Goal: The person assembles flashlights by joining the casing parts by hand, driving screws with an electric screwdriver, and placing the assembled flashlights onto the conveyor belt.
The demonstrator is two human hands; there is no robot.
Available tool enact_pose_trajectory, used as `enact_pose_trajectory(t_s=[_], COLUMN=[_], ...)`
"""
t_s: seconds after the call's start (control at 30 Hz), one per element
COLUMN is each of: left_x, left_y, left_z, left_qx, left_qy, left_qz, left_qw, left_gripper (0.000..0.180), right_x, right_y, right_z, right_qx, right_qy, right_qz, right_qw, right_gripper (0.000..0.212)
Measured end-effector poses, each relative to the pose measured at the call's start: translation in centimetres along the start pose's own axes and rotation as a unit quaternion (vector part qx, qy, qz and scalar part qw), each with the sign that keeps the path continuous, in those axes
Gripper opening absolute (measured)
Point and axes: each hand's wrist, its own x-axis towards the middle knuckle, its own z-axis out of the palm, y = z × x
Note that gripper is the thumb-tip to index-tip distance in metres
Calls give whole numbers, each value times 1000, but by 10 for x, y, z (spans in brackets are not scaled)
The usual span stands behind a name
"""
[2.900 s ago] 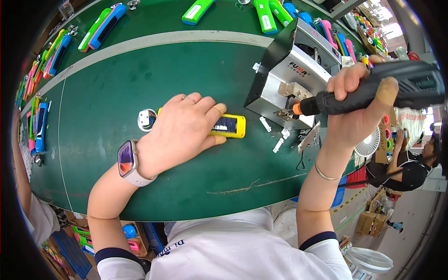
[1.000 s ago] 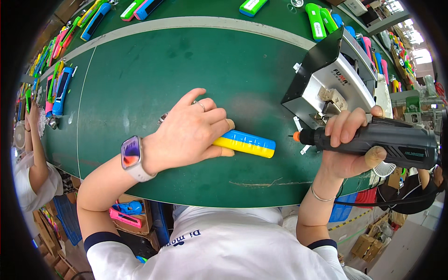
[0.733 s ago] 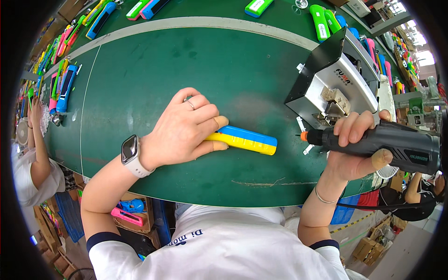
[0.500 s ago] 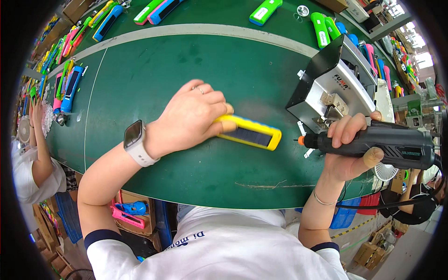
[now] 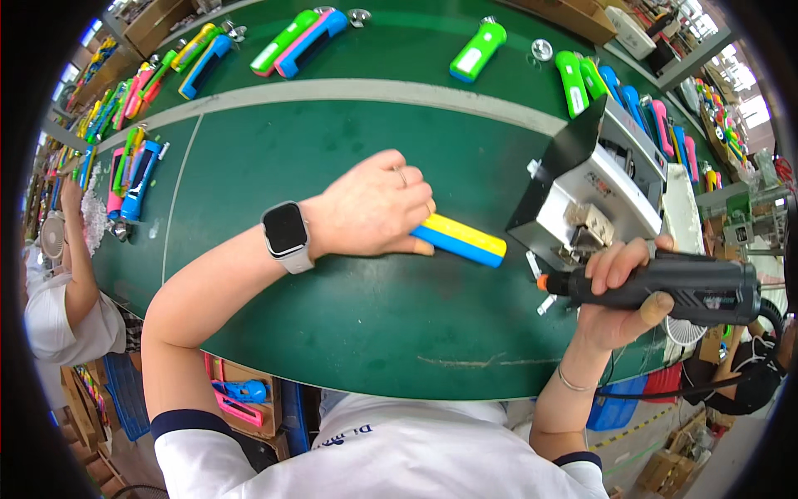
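My left hand (image 5: 378, 206) is closed around one end of a yellow and blue flashlight body (image 5: 465, 239). Its free end points right, with the yellow side up and the blue side towards me. The fingers hide the held end. In my right hand (image 5: 623, 287) lies a black electric screwdriver (image 5: 702, 289), gripped around its barrel. The orange-collared tip (image 5: 544, 283) points left, apart from the flashlight body, close to the front of a black and silver screw feeder (image 5: 611, 187).
Green and blue flashlight bodies (image 5: 480, 51) lie along the far strip of the green table (image 5: 274, 158), with several more at the left and right. A person (image 5: 79, 291) works at the left. A cable (image 5: 665, 391) trails from the screwdriver. Below the table edge sits a carton of coloured parts (image 5: 241, 391).
My left hand has turned the flashlight body over: its dark panel faced up before, and now a yellow and blue side shows. The screwdriver has sunk slightly in view, as the view itself shifted.
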Motion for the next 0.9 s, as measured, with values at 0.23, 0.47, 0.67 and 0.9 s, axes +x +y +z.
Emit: enact_pose_trajectory(t_s=[0.23,0.47,0.67,0.9], left_x=[20,-77,-46,30], left_y=[-62,-191,-140,28], left_z=[13,37,6,-17], left_qx=[85,127,174,-174], left_qy=[-4,78,356,-61], left_qz=[0,-673,-405,-80], left_qw=[996,724,824,980], left_gripper=[44,59,44,43], right_x=[-10,-11,-10,26], right_y=[9,10,-2,-31], right_z=[-7,1,-11,6], right_qx=[4,-12,-18,64], right_qy=[10,-15,27,-34], right_qz=[-13,-9,-51,-151], right_qw=[1000,1000,998,986], right_gripper=[71,68,86,109])
